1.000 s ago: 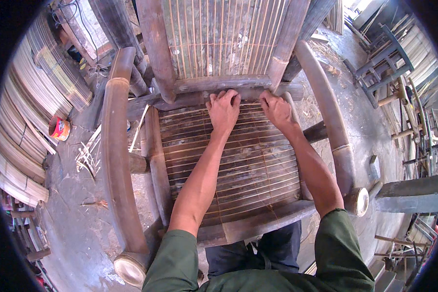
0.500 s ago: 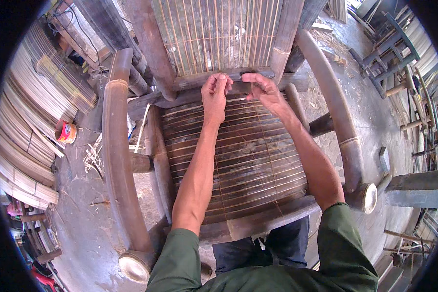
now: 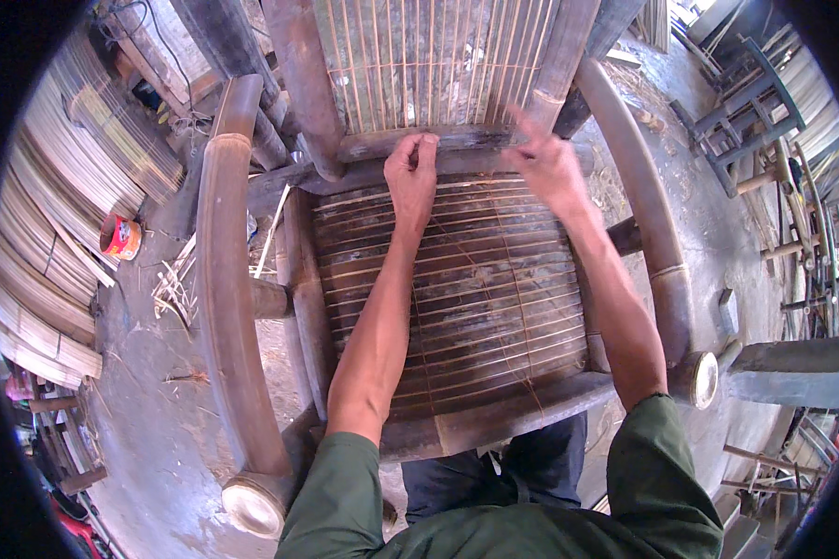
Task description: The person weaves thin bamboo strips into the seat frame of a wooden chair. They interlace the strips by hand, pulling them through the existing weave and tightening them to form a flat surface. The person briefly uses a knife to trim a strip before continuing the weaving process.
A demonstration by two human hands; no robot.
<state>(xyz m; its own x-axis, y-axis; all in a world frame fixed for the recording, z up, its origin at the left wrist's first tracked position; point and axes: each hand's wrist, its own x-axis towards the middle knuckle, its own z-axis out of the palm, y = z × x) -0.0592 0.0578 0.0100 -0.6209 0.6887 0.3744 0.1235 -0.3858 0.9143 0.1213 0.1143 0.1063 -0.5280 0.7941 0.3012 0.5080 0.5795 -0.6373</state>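
Note:
A bamboo armchair (image 3: 419, 443) stands before me, its slatted seat (image 3: 475, 289) below my forearms and its slatted backrest (image 3: 410, 56) beyond. My left hand (image 3: 409, 175) is pinched closed above the back rail of the seat; what its fingertips hold, if anything, is too small to make out. To its right, my right hand (image 3: 548, 170) is raised near the lower right of the backrest. Motion smears its fingers, some of which seem stretched out, and whether a strand is in them does not show. Thin brown cords (image 3: 513, 275) run across the seat slats from back to front.
Curved bamboo armrests, left (image 3: 224, 279) and right (image 3: 648, 205), flank my arms. Stacked pale strips (image 3: 42, 252) lie at far left, near a red-and-yellow tin (image 3: 121, 237) and loose slivers (image 3: 175, 293). A dark frame (image 3: 750, 107) stands at the far right.
My right hand has moved right and slightly nearer, away from the left hand, and its fingers have blurred. The left hand stays pinched in nearly the same place. The view has shifted slightly.

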